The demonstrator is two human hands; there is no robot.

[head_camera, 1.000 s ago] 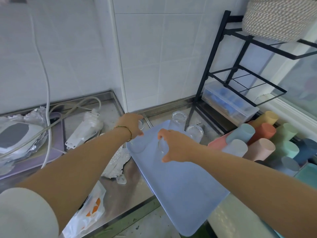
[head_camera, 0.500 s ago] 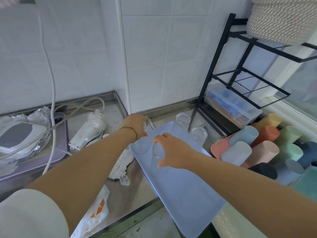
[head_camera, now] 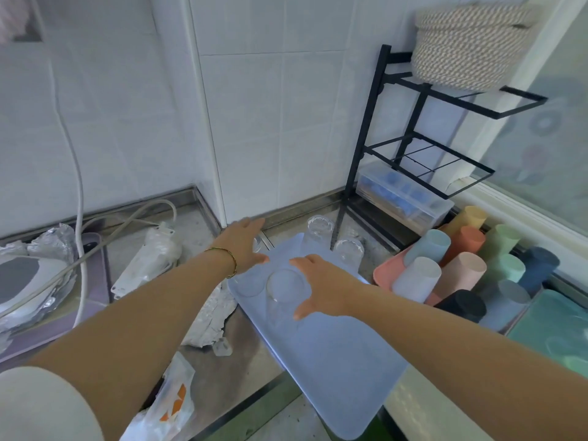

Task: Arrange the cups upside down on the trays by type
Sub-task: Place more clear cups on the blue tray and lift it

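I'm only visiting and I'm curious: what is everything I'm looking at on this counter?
blue tray: one, pale blue, centre of the steel counter
clear glasses: at least four, transparent, at the blue tray's far end
plastic cups: about ten, pastel and dark, crowded at right
pink tray: one, pink, under some plastic cups
teal tray: one, teal, right edge
rack: one, black, back right
woven basket: one, beige, top of the rack
plastic box: one, clear with blue contents, under the rack
power strip: one, white, plastic-wrapped, left
left hand: fingers straight, over the tray's far corner
right hand: fingers spread beside a glass
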